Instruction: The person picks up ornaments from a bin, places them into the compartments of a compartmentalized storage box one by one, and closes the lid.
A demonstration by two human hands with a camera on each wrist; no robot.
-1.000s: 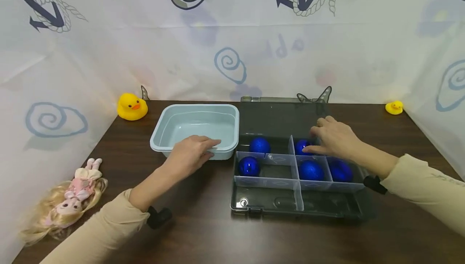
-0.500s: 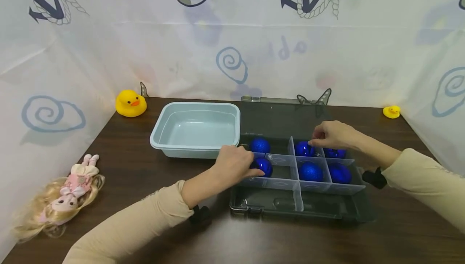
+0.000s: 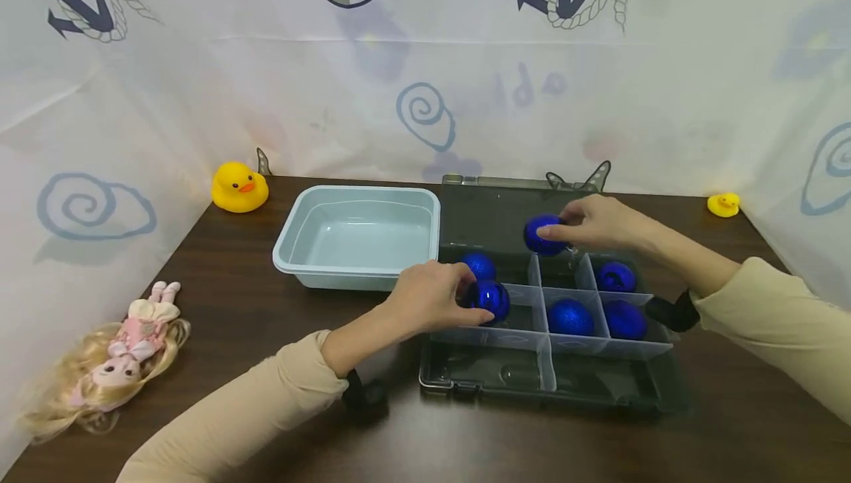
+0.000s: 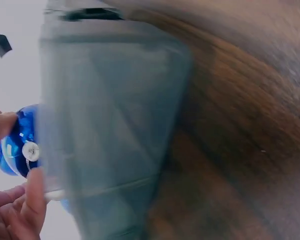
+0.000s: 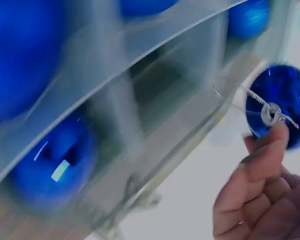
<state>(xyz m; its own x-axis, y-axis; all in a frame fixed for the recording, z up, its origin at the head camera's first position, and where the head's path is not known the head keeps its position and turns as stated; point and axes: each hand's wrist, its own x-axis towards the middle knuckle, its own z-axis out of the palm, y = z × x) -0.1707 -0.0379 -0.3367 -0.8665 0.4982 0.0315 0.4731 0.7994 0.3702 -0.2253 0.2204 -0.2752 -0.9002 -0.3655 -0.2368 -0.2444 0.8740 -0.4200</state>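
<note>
My left hand [image 3: 433, 297] pinches a shiny blue bauble [image 3: 490, 301] between thumb and fingers over the left middle compartment of the grey divided box [image 3: 595, 374]. In the left wrist view this bauble [image 4: 20, 142] shows its silver cap, its edge partly hidden by the box wall. My right hand [image 3: 601, 223] holds another shiny blue bauble [image 3: 544, 235] by its top, raised above the back row. Its silver cap and loose thread [image 5: 257, 97] show in the right wrist view. Several more blue baubles, such as a glittery one [image 3: 570, 317], sit in compartments.
Left of the box stands a pale blue basin [image 3: 362, 235]. The box's lid [image 3: 492, 213] lies open toward the back. A doll [image 3: 136, 343] lies at the left edge; a large yellow duck [image 3: 239, 187] and a small one [image 3: 723, 204] stand at the back corners.
My left hand has moved right from over the basin and now grips a bauble, shifted rightward. The right hand has reached into the back compartment and lifted its bauble up and slightly left.
</note>
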